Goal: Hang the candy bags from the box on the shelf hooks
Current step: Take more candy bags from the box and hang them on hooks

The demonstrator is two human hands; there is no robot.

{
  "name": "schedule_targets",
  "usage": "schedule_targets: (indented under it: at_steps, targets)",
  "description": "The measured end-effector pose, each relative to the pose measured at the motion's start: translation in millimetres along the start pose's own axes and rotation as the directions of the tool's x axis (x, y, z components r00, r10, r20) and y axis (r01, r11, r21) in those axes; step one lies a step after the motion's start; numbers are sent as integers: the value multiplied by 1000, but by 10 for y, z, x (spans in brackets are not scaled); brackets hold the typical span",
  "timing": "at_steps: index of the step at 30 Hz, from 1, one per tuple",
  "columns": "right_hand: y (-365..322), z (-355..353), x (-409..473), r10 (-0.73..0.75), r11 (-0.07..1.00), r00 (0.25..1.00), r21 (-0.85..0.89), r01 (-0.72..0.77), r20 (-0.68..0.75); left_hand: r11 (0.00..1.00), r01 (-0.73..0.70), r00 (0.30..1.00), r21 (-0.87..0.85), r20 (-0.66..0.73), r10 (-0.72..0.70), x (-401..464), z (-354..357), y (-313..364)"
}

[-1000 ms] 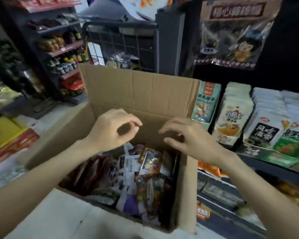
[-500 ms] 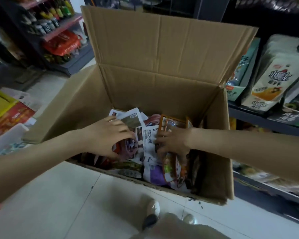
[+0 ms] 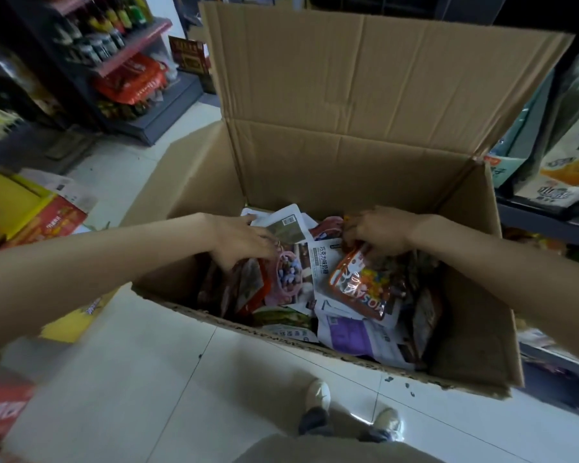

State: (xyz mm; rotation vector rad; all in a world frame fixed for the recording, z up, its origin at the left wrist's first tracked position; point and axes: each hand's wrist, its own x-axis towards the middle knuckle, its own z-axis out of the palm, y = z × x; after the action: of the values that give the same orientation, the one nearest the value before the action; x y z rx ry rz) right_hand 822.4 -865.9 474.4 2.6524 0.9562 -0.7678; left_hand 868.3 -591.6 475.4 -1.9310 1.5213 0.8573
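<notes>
An open cardboard box stands on the tiled floor, holding several candy bags in a loose pile. My right hand is inside the box and grips the top of an orange-edged clear candy bag with coloured sweets. My left hand reaches into the left part of the box, its fingers curled over a dark red bag. A pink and white bag lies between the hands. The shelf hooks are out of view.
Shelves with snack packs stand close on the right of the box. A dark shelf with bottles is at the back left. Yellow and red cartons lie on the floor at left. My shoes stand before the box.
Both hands have gone from above the box down into it. The right hand has taken hold of the orange-edged bag, and the left has closed on bags at the left.
</notes>
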Motion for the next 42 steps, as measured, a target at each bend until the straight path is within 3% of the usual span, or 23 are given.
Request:
schedule_targets:
  at_steps: [3, 5, 8, 10, 12, 14, 16, 18, 20, 24, 26, 29, 33, 37, 42]
  targets:
    - [-121, -131, -132, 58, 996, 998, 66, -58, -1, 984, -23, 999, 175, 40, 16, 48, -164, 75]
    - [-162, -215, -255, 96, 991, 990, 97, -87, -100, 964, -43, 999, 261, 5, 43, 59, -220, 80]
    - [-172, -309, -490, 207, 966, 934, 215, -147, -292, 989, -9, 993, 147, -113, 26, -49, -276, -17]
    - [-140, -296, -658, 326, 926, 823, 331, -181, -465, 999, 36, 953, 27, -300, -26, -193, -337, -119]
    - [-110, -247, -851, 449, 867, 625, 479, -133, -638, 992, 54, 832, -113, -544, -108, -335, -398, -215]
    - [-95, -223, -1042, 591, 762, 421, 648, -10, -688, 959, 41, 677, -279, -699, -232, -481, -506, -199]
    - [-86, -194, -1189, 731, 596, 306, 789, 147, -610, 893, 6, 514, -450, -765, -389, -560, -627, -152]
    - [-89, -163, -1271, 818, 426, 251, 838, 342, -518, 810, -54, 380, -584, -762, -524, -560, -736, -112]
    - [-114, -168, -1333, 863, 263, 244, 804, 533, -443, 687, -162, 306, -708, -698, -647, -500, -832, -67]
    - [-133, -222, -1444, 865, -29, 370, 702, 712, -339, 453, -437, 260, -777, -591, -763, -362, -1020, 67]
    - [-136, -244, -1479, 843, -91, 412, 662, 744, -346, 331, -603, 244, -726, -563, -790, -315, -1157, 229]
    - [-182, -254, -1501, 839, -91, 414, 658, 748, -354, 195, -752, 230, -629, -528, -818, -308, -1431, 588]
    - [-220, -177, -1699, 875, -75, 354, 628, 775, -332, 134, -834, 222, -536, -547, -808, -279, -1723, 1109]
    - [-265, 57, -2139, 903, 4, 277, 652, 758, -328, 166, -835, 209, -524, -582, -786, -67, -1968, 1668]
    - [-265, 607, -2910, 897, 90, 270, 743, 663, -350, 336, -736, 200, -588, -663, -721, 309, -2250, 2418]
